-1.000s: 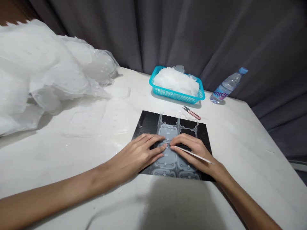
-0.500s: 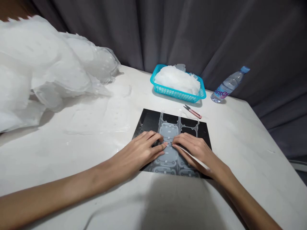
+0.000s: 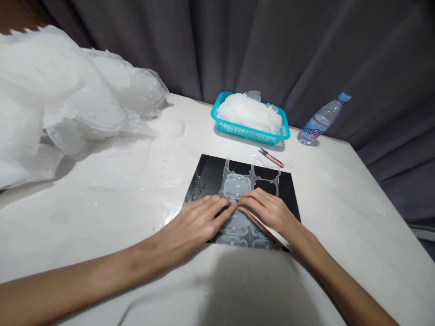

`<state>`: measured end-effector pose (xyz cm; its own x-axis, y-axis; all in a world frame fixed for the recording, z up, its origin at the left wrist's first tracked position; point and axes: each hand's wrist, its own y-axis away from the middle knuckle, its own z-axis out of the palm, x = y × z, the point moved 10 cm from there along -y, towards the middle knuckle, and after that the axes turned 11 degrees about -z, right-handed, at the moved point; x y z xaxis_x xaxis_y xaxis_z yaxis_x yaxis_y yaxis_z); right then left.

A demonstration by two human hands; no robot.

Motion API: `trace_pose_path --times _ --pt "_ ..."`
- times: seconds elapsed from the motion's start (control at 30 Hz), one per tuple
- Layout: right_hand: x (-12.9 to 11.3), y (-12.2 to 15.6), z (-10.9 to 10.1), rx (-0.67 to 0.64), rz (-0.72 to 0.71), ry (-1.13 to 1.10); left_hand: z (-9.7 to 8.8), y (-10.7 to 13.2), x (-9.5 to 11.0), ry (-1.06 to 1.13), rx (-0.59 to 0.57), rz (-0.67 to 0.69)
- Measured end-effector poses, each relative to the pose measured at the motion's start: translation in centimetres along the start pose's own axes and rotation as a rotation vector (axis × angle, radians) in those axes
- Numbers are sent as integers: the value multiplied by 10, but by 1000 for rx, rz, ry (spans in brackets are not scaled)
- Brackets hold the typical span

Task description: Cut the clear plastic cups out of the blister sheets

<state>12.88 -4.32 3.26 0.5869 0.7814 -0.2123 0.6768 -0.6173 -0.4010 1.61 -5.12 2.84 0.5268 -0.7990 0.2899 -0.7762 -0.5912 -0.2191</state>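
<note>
A translucent rubbery sheet [image 3: 237,184] of rounded-rectangle pieces, with small holes, lies on a black mat [image 3: 208,174]. Some cells near its top right are cut-out frames with the black showing through. My left hand [image 3: 207,215] rests over the sheet's left side, thumb and forefinger closed together on it at the join between two pieces. Facing it, my right hand [image 3: 268,210] is closed round a slim, flat white tool [image 3: 277,236] that slants back toward the wrist. The tool's front end sits by the fingertips, at the same join; its tip is too small to make out.
Behind the mat lie pink-handled thread snips [image 3: 273,158]. Farther back stands a turquoise basket [image 3: 253,132] heaped with whitish translucent pieces, with a water bottle [image 3: 316,127] to its right. Large bulging clear bags [image 3: 78,90] fill the left; faint clear sheets [image 3: 136,165] lie before them.
Both hands have shifted slightly left and down along the sheet, and their fingertips are closer together. The view has also moved a little. The white tool stays in my right hand.
</note>
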Motion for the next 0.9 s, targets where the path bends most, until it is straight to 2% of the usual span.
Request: trace_pose_path --times 0.13,0.2,0.27,0.33,0.43,0.5,0.63,0.67,0.77,0.83,0.9 --pt "-4 2 8 -49 -2 14 5 0 -1 -5 -18 27" --pt "3 -1 9 -59 2 -22 6 -1 -2 -5 -28 20" --pt "25 -7 -6 38 61 -68 5 -2 -1 18 -27 7" --pt "58 -10 -36 228 178 -59 2 -4 0 60 -23 -5" --pt "89 -9 -71 372 321 -35 -4 -10 -4 146 -42 -42" --pt "84 -10 -77 347 343 -89 -9 -17 -18 263 -64 -126" --pt "37 -5 -70 375 358 -277 -5 -31 -62 696 -94 -423" --pt "24 -6 -62 340 346 -356 -2 -33 -70 793 -94 -482" --pt "-13 -12 -24 54 237 -645 8 -37 -79 940 -119 -557" --pt "-13 -12 -20 -2 210 -681 13 -38 -77 957 -150 -547" --pt "10 -10 -34 117 254 -543 17 -36 -74 968 -170 -535"
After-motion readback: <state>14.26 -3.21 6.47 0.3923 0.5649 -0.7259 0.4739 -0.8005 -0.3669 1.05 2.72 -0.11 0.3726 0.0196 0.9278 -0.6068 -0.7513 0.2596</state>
